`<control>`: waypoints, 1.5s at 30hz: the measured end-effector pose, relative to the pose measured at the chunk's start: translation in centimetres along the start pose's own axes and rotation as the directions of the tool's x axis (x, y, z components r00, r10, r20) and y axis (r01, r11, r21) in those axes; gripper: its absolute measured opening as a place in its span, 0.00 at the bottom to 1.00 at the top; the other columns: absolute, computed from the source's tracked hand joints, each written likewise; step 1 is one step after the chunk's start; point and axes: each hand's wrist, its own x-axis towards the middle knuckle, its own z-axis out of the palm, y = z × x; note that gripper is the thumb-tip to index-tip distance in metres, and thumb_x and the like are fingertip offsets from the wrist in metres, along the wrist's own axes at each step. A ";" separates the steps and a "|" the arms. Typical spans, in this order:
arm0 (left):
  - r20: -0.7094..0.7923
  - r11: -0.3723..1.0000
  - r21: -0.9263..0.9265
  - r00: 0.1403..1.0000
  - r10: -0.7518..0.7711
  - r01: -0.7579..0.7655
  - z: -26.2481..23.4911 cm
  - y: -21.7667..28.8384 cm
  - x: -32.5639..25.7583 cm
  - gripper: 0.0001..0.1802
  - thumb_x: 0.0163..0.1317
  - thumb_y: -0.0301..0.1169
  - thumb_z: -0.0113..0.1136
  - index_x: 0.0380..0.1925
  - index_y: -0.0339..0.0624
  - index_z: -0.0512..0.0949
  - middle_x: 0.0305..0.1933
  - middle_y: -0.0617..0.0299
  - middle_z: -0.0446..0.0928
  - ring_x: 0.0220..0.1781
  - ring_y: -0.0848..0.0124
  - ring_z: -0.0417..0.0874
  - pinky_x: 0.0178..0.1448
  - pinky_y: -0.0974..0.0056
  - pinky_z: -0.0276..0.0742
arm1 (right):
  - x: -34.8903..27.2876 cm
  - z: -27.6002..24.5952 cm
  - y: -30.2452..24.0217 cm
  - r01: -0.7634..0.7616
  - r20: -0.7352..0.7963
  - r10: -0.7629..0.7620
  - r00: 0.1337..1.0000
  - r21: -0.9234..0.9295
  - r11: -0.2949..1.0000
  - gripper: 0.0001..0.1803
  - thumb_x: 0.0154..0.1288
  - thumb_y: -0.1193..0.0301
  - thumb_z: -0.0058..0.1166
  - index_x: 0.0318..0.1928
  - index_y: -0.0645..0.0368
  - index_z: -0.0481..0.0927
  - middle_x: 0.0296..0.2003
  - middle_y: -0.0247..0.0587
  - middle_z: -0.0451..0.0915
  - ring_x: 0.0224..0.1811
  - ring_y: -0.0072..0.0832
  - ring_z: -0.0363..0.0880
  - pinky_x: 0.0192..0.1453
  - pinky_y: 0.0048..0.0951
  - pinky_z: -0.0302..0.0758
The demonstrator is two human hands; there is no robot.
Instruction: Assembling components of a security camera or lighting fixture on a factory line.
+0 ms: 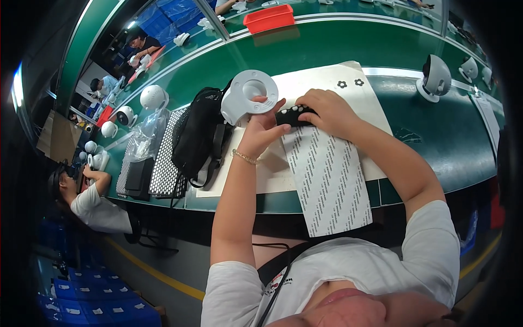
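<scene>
I am holding a white round housing [248, 95] in my left hand [261, 131], fingers closed around its near edge, thumb up against the rim. My right hand [327, 111] is closed over a small black strip [291, 116], pinching it against the sheet of backing paper [327, 180] that is hanging off the near edge of the counter [436, 136]. The two hands are meeting just right of the housing, above the middle of the white paper mat [321, 79].

To do this well, I judge I should be keeping the housing steady and tilted toward me so its open face stays in sight, and peeling the black strip slowly, low to the sheet, so it does not curl or stick to itself. Lining up one end first before pressing down the rest looks safest.

The housing is matte white plastic, a thick ring with a deep round recess in the middle and a lobe sticking out to the lower left. The black strip is short, narrow and dark, with a few pale dots on it; most of it is hidden under my fingers.

A black bag [199, 133] is lying just left of the housing, and a finished white dome camera [436, 79] is standing far right.
</scene>
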 end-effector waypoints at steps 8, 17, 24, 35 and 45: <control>-0.142 0.969 0.184 0.980 -0.142 0.167 0.2 -0.1 0.0 0.34 0.50 0.14 0.53 0.55 0.44 0.51 0.48 0.62 0.64 0.51 0.75 0.67 0.53 0.70 0.65 | 0.8 0.4 1.0 -0.092 0.057 0.089 0.994 0.048 0.995 0.13 0.57 0.64 0.50 0.41 0.56 0.75 0.35 0.41 0.76 0.37 0.38 0.74 0.42 0.32 0.69; -0.177 0.984 0.175 0.983 0.054 -0.023 0.7 -0.6 0.0 0.35 0.51 0.13 0.49 0.56 0.48 0.47 0.50 0.61 0.63 0.51 0.74 0.67 0.53 0.70 0.64 | 0.9 0.9 0.1 0.097 -0.157 -0.077 0.985 0.121 0.988 0.11 0.57 0.67 0.50 0.40 0.55 0.75 0.39 0.40 0.74 0.43 0.36 0.72 0.49 0.33 0.68; -0.135 0.977 0.206 0.988 0.080 -0.051 1.3 -0.4 0.0 0.35 0.52 0.12 0.47 0.57 0.48 0.46 0.50 0.60 0.62 0.52 0.73 0.66 0.53 0.70 0.64 | 1.4 1.7 -0.8 -0.018 -0.197 0.087 0.977 0.331 0.944 0.06 0.54 0.72 0.51 0.34 0.57 0.75 0.43 0.38 0.73 0.49 0.35 0.69 0.54 0.32 0.65; -0.123 0.978 0.197 0.988 0.089 -0.064 1.3 -0.6 0.2 0.33 0.53 0.13 0.47 0.57 0.45 0.47 0.49 0.58 0.65 0.50 0.71 0.69 0.54 0.67 0.67 | 1.3 2.3 -1.2 0.252 -0.387 -0.200 0.900 0.089 0.964 0.11 0.51 0.76 0.54 0.36 0.54 0.72 0.37 0.35 0.75 0.40 0.34 0.71 0.49 0.31 0.64; -0.143 0.988 0.156 0.989 0.032 -0.010 0.8 -1.1 0.2 0.31 0.53 0.13 0.50 0.52 0.49 0.49 0.49 0.57 0.65 0.50 0.68 0.70 0.54 0.66 0.68 | 1.4 2.5 -1.8 0.352 -0.335 -0.355 0.873 -0.073 0.933 0.17 0.49 0.78 0.55 0.42 0.53 0.72 0.30 0.36 0.73 0.35 0.35 0.72 0.46 0.33 0.66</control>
